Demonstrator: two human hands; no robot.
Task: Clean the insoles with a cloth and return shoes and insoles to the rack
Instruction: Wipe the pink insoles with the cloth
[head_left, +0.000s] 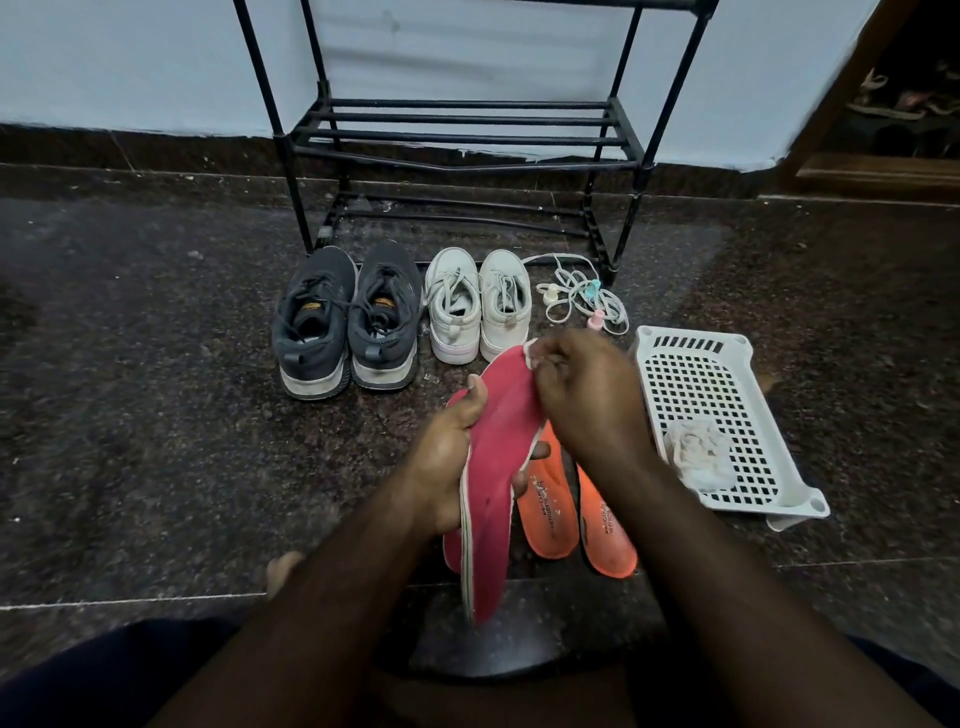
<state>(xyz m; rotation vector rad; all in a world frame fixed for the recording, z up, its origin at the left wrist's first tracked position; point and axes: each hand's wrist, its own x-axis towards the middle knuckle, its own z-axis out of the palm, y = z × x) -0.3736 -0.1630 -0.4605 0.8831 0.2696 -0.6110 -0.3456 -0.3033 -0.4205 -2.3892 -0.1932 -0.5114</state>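
Two dark grey sneakers (345, 322) and two white sneakers (477, 306) stand before the black rack (462, 135), the left hand (457, 447) grips one pink insole (498, 467), the right hand (587, 395) pinches a cloth (531, 354) onto its tip, above two orange insoles (576, 514), beside one white basket (727, 415).

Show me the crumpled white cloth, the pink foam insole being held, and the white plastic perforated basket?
crumpled white cloth (698, 454), head view, middle of the bundle.
pink foam insole (501, 431), head view, mid-length of its pink face.
white plastic perforated basket (693, 340), head view, far slotted rim.
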